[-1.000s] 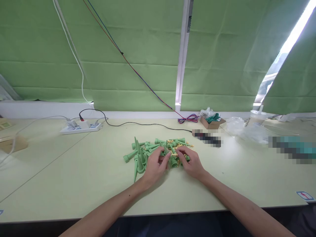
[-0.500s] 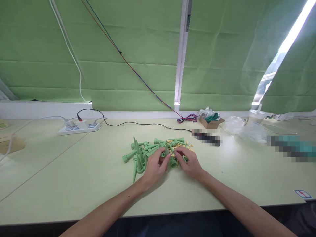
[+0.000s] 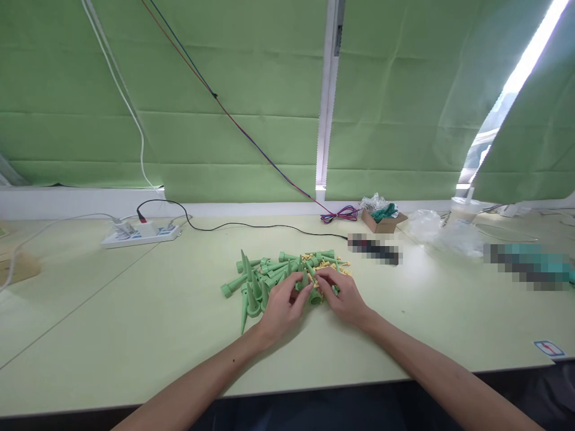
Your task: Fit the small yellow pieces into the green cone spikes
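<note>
A pile of green plastic watering spikes (image 3: 254, 286), cone-shaped with capped ends, lies on the table in front of me. Small yellow plastic pieces (image 3: 343, 264) are scattered along its right side. My left hand (image 3: 283, 306) is closed at the pile's near edge around a green spike (image 3: 305, 278), whose tip points up; the fingers hide its lower part. Close beside it, my right hand (image 3: 345, 299) pinches a small yellow piece (image 3: 313, 279) against the spike, mostly covered by fingertips.
A white power strip (image 3: 141, 234) stands at the back left, with a black cable running right. Toward the back right are coiled red and blue wires (image 3: 340, 214), a small cardboard box (image 3: 383, 224), clear plastic bags (image 3: 424, 224) and a lidded cup (image 3: 464, 211). Blurred dark items lie nearby.
Both hands stay together over the pile with only small finger movements. The yellow piece between the fingertips shows less than before. The whole view has shifted slightly.
</note>
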Available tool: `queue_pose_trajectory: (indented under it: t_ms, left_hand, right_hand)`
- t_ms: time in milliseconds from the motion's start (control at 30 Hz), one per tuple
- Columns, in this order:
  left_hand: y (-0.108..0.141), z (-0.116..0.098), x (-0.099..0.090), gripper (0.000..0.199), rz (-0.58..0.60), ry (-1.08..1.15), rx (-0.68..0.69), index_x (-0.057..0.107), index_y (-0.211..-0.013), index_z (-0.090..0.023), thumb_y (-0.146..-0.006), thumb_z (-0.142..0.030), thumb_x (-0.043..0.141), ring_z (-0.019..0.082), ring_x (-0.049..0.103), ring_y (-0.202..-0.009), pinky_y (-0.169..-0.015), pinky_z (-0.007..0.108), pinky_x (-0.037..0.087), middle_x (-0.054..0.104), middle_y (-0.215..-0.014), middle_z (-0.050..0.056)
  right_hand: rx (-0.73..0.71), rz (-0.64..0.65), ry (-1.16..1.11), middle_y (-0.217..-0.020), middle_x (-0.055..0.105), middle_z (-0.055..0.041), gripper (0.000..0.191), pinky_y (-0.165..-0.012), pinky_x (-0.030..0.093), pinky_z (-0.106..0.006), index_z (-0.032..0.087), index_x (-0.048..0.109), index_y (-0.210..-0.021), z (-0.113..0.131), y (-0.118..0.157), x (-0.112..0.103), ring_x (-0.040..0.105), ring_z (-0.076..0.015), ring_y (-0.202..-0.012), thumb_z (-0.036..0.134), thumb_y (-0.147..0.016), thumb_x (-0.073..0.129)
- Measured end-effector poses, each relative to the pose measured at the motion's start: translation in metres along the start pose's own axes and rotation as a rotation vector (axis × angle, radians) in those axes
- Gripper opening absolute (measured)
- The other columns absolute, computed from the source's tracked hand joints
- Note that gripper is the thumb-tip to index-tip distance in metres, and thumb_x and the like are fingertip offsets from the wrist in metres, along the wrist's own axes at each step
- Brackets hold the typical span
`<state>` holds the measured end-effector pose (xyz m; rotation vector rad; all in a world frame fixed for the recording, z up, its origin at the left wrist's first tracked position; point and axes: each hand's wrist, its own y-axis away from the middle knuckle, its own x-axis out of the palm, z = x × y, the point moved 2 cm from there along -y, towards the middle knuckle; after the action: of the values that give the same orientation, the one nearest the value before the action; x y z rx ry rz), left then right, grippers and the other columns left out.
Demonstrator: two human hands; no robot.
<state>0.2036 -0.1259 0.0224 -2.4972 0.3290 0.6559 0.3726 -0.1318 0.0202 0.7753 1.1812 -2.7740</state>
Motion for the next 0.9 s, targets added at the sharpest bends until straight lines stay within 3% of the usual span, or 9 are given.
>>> queue_pose_trajectory:
  t_ms: [267,433,667,900]
  left_hand:
    - [-0.0001,-0.0027,-0.0008,0.023,0.002,-0.007,-0.027,0.054,-0.095,-0.019,-0.095,-0.041,0.047,0.010,0.041,-0.041,-0.047,0.023,0.033,0.043,-0.050,-0.007]
    - [0.0001,-0.0021,-0.0011,0.022,-0.043,0.013,-0.019,0.052,-0.093,-0.020,-0.094,-0.042,0.049,0.008,0.035,-0.042,-0.045,0.022,0.026,0.040,-0.055,-0.007]
    - [0.0010,0.0014,-0.0019,0.021,-0.086,0.050,-0.055,0.053,-0.094,-0.021,-0.093,-0.041,0.052,0.010,0.041,-0.042,-0.045,0.023,0.031,0.045,-0.055,-0.006]
    - [0.0021,0.0026,-0.0002,0.020,-0.050,0.030,-0.013,0.051,-0.090,-0.020,-0.094,-0.039,0.050,0.009,0.042,-0.045,-0.046,0.023,0.030,0.053,-0.063,-0.004]
  right_hand:
    - [0.042,0.009,-0.015,-0.069,0.059,-0.0007,0.019,-0.056,0.043,-0.026,0.021,0.057,-0.094,-0.0003,0.0005,0.0011,0.052,-0.0137,-0.057,0.028,-0.100,0.041]
    - [0.054,0.012,-0.014,-0.067,0.057,0.0003,0.023,-0.056,0.043,-0.026,0.021,0.058,-0.091,0.0030,-0.0010,0.0001,0.051,-0.0133,-0.057,0.029,-0.101,0.039]
    - [0.016,0.032,0.051,-0.072,0.060,-0.0013,0.020,-0.056,0.043,-0.025,0.020,0.060,-0.096,0.0018,-0.0014,0.0010,0.053,-0.0141,-0.061,0.034,-0.098,0.047]
    - [0.020,0.074,0.092,-0.065,0.054,0.0009,0.026,-0.057,0.038,-0.026,0.020,0.056,-0.083,-0.0010,-0.0005,0.0031,0.048,-0.0133,-0.058,0.032,-0.101,0.041]
